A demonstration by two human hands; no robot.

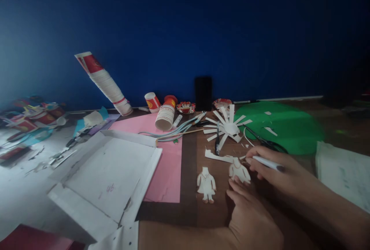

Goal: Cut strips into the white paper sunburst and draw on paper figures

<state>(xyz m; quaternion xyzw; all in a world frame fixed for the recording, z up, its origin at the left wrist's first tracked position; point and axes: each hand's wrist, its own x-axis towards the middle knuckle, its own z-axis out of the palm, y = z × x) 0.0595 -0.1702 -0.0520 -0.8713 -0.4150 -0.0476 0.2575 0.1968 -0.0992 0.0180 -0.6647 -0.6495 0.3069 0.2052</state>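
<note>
My right hand point(270, 169) grips a white pen point(267, 163) between thumb and fingers, its tip end by the upper edge of a white paper doll cutout point(238, 170). With fingers stretched out, my left hand point(251, 215) rests on the lower part of that cutout, hiding some of it. A second paper doll cutout point(206, 185), shaped with a dress, arms and legs, lies flat to the left. Behind them are a white paper strip point(216, 156) and a cup cut into a flower shape point(230, 128).
A green sheet point(283, 126) with dark scissors point(271, 144) lies at the back right. On the left, an open white box point(106, 176) overlaps pink paper point(170, 176). Stacked paper cups point(108, 88) lean against the blue wall; a black phone point(203, 93) stands there too.
</note>
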